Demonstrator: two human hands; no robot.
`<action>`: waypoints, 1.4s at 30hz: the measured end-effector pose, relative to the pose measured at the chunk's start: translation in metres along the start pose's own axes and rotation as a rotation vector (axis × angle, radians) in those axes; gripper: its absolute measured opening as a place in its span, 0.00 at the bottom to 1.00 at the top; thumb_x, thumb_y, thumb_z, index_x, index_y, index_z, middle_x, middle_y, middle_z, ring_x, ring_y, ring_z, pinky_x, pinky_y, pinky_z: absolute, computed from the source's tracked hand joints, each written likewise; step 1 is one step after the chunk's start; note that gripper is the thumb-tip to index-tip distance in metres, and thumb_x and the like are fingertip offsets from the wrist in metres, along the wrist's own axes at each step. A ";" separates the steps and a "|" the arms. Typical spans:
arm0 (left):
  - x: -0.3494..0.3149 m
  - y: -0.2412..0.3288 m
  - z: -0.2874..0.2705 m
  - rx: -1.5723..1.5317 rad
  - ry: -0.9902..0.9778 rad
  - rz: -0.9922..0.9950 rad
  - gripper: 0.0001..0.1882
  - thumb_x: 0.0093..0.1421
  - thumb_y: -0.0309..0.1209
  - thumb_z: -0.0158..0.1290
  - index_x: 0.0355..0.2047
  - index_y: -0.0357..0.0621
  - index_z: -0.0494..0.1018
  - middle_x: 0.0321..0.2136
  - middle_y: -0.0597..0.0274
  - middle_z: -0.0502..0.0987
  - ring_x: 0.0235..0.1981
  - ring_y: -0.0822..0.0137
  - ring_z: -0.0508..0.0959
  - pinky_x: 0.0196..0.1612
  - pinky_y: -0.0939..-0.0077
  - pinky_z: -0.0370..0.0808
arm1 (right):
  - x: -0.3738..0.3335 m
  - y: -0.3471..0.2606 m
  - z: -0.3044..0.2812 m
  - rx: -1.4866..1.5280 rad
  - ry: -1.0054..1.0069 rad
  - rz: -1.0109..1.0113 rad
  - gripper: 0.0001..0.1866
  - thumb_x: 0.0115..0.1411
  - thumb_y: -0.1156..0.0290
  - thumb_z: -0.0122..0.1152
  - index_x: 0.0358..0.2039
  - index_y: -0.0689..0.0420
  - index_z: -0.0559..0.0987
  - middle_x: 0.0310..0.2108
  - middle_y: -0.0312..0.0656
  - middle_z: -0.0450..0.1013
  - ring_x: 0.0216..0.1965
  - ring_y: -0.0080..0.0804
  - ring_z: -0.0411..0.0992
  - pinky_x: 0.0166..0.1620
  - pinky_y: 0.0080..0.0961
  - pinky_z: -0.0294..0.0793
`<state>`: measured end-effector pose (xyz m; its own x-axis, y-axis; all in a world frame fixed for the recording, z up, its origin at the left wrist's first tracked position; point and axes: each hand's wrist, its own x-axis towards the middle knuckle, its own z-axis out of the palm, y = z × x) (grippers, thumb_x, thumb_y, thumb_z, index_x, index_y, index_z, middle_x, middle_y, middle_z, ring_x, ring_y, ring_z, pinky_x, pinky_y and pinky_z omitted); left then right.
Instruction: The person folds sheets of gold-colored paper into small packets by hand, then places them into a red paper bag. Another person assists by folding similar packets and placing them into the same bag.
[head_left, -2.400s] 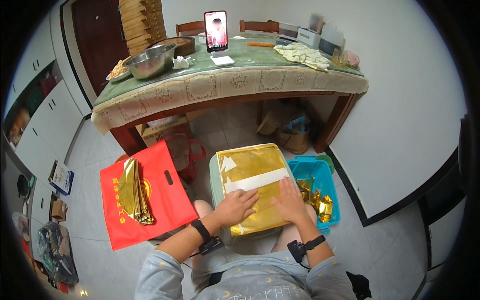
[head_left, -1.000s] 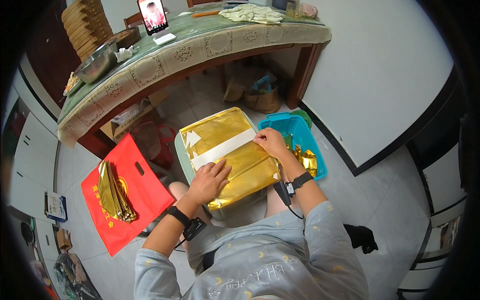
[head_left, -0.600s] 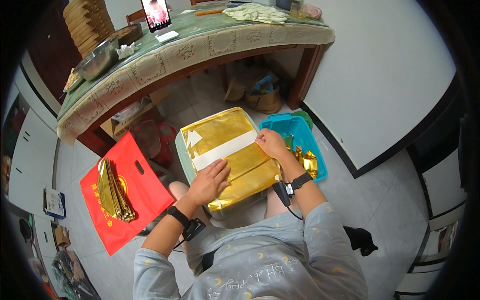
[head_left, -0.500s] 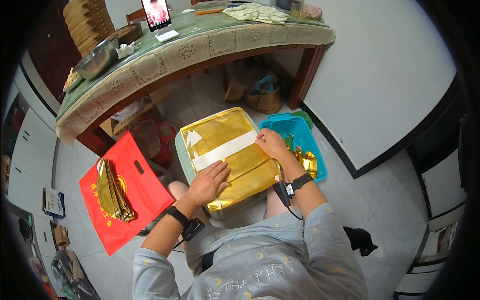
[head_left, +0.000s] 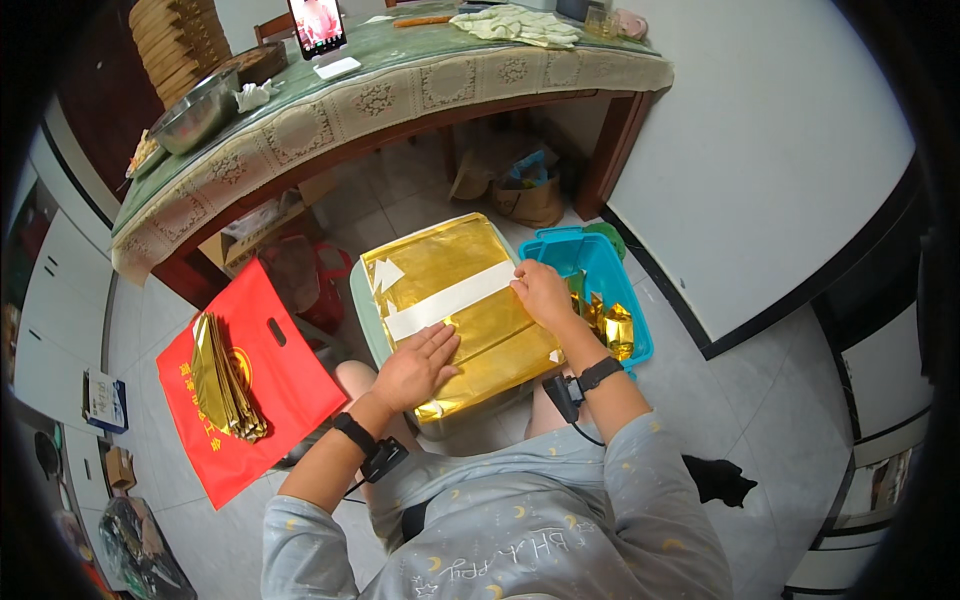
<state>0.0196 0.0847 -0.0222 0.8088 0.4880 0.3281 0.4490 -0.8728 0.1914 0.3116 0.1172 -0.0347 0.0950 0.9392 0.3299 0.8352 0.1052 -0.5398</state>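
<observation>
The right hand (head_left: 545, 295), flat on the gold sheet (head_left: 440, 255) moments ago, is now curled at the right end of the white strip (head_left: 450, 300); whether its fingertips pinch anything, I cannot tell. The left hand (head_left: 412, 370) stays flat, fingers extended, seemingly steadying the gold sheet on the stool (head_left: 366, 305).

Soft light; sheen on gold foil (head_left: 455, 250); fisheye edges black.
</observation>
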 end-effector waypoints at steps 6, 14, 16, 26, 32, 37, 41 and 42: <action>-0.004 -0.001 0.004 -0.065 -0.058 -0.035 0.30 0.64 0.42 0.52 0.60 0.33 0.66 0.62 0.46 0.66 0.65 0.48 0.62 0.67 0.59 0.60 | -0.005 0.000 0.006 -0.124 0.055 -0.072 0.10 0.58 0.68 0.63 0.38 0.57 0.75 0.38 0.47 0.75 0.43 0.51 0.72 0.46 0.44 0.72; -0.005 -0.001 -0.002 -0.081 -0.166 -0.009 0.31 0.66 0.47 0.48 0.65 0.46 0.63 0.66 0.42 0.58 0.67 0.44 0.57 0.69 0.56 0.55 | -0.007 -0.006 0.008 -0.240 0.064 -0.044 0.07 0.60 0.71 0.59 0.37 0.56 0.75 0.39 0.47 0.74 0.44 0.49 0.72 0.48 0.43 0.72; -0.005 0.002 -0.006 -0.055 -0.152 0.014 0.32 0.66 0.50 0.47 0.65 0.47 0.63 0.66 0.41 0.58 0.67 0.43 0.57 0.69 0.56 0.55 | -0.008 -0.001 0.014 -0.293 0.085 -0.042 0.05 0.59 0.72 0.57 0.36 0.56 0.74 0.38 0.47 0.73 0.44 0.49 0.72 0.47 0.43 0.72; -0.006 0.006 -0.005 0.023 -0.181 0.024 0.39 0.65 0.59 0.44 0.66 0.45 0.60 0.66 0.36 0.55 0.68 0.41 0.55 0.70 0.53 0.52 | -0.004 0.005 0.007 -0.255 0.099 -0.059 0.09 0.54 0.80 0.56 0.37 0.57 0.74 0.39 0.49 0.70 0.45 0.52 0.70 0.47 0.45 0.70; -0.006 0.007 -0.004 0.032 -0.168 0.019 0.38 0.65 0.59 0.43 0.66 0.46 0.60 0.67 0.37 0.55 0.68 0.42 0.55 0.70 0.54 0.51 | -0.007 -0.001 -0.004 -0.242 0.164 -0.144 0.11 0.54 0.79 0.56 0.40 0.60 0.74 0.40 0.50 0.70 0.46 0.52 0.69 0.49 0.45 0.69; -0.006 0.007 -0.004 0.037 -0.174 0.008 0.39 0.65 0.60 0.43 0.67 0.47 0.60 0.67 0.38 0.55 0.68 0.42 0.54 0.70 0.54 0.51 | -0.031 -0.051 -0.015 -0.070 0.013 -0.329 0.25 0.59 0.70 0.56 0.56 0.66 0.71 0.57 0.55 0.67 0.60 0.53 0.63 0.62 0.43 0.62; -0.006 0.008 -0.004 0.017 -0.179 -0.006 0.40 0.64 0.60 0.44 0.67 0.47 0.59 0.67 0.38 0.54 0.69 0.42 0.54 0.70 0.53 0.51 | -0.085 -0.082 -0.021 -0.159 -0.423 -0.478 0.41 0.60 0.51 0.59 0.65 0.67 0.61 0.68 0.56 0.55 0.71 0.49 0.50 0.71 0.41 0.48; -0.006 0.009 -0.004 0.019 -0.187 -0.007 0.40 0.64 0.60 0.44 0.67 0.47 0.58 0.67 0.38 0.54 0.69 0.42 0.54 0.70 0.53 0.51 | -0.086 -0.081 -0.023 -0.193 -0.452 -0.457 0.44 0.59 0.48 0.59 0.65 0.67 0.60 0.69 0.56 0.53 0.71 0.48 0.49 0.71 0.41 0.47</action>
<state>0.0170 0.0740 -0.0187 0.8616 0.4853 0.1487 0.4600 -0.8705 0.1753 0.2483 0.0200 -0.0017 -0.4926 0.8629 0.1130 0.8233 0.5041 -0.2610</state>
